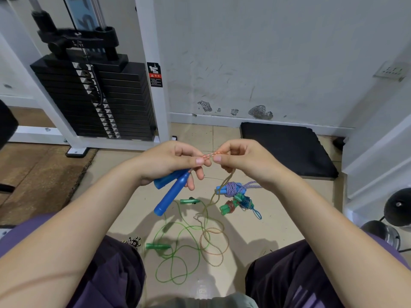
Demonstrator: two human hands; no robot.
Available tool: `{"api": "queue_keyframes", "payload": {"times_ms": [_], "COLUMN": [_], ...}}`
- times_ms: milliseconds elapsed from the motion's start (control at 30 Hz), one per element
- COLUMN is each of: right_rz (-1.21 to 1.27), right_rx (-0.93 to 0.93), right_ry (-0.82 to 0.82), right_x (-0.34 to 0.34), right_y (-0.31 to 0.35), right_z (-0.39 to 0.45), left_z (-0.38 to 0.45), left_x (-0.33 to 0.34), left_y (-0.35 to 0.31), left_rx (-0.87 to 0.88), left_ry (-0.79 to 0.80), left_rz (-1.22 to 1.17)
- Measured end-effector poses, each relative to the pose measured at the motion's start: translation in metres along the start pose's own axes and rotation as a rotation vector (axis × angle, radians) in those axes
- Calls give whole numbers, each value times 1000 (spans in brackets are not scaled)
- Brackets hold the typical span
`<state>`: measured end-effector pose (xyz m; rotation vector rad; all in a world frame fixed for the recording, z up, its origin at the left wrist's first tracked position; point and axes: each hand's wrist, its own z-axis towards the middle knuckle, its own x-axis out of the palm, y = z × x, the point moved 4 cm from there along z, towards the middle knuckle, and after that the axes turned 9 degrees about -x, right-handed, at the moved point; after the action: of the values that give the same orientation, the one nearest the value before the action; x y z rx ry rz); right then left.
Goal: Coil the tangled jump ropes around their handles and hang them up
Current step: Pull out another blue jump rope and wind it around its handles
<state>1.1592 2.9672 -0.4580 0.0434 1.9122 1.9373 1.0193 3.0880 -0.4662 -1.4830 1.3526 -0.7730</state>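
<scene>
Knees in dark shorts [295, 276] at bottom edge, tiled floor [262, 221] between them. Both forearms reaching forward, hands raised together mid-frame above floor. Left hand [171, 162] curled round two blue handles [171, 192], handles angled down-left, thumb and forefinger pinching orange rope [210, 155]. Right hand [240, 157] just beside, thumb and fingers pinching same short rope stretch, remaining fingers curled in. Orange rope trailing down from right hand to loose loops on floor [214, 247], overlapping tangled green rope [175, 261] with green handles. Already-coiled rope bundles [233, 194] lying on floor under right wrist. Black mat [289, 147] by wall, weight stack [95, 96] upper left
</scene>
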Motion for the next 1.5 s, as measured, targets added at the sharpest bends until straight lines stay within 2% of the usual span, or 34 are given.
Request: {"api": "queue_keyframes", "payload": {"times_ms": [100,333,433,600,900,1033,1300,1500], "right_rz": [-41,-2,-72,-52,-39,23,-142,-161], "right_rx": [18,93,86,25,66,24,-25,-9], "right_ry": [-33,27,6,-28,43,104,130,26], "right_x": [-3,7,1,-8,-4,9,13,-8], "right_y": [0,-3,0,8,6,6,0,3], "right_z": [-1,-1,-2,-5,-5,-7,-2,-2], "left_z": [0,2,0,-4,-1,0,2,-3], "left_x": [-2,0,-2,-1,0,7,10,-1], "left_y": [1,2,1,0,5,4,8,14], "left_rx": [-3,-2,-14,-74,-82,-76,-116,-184], "left_ry": [-26,-67,-71,-12,16,51,94,124], "left_rz": [-21,-40,-57,-49,54,71,122,188]}}
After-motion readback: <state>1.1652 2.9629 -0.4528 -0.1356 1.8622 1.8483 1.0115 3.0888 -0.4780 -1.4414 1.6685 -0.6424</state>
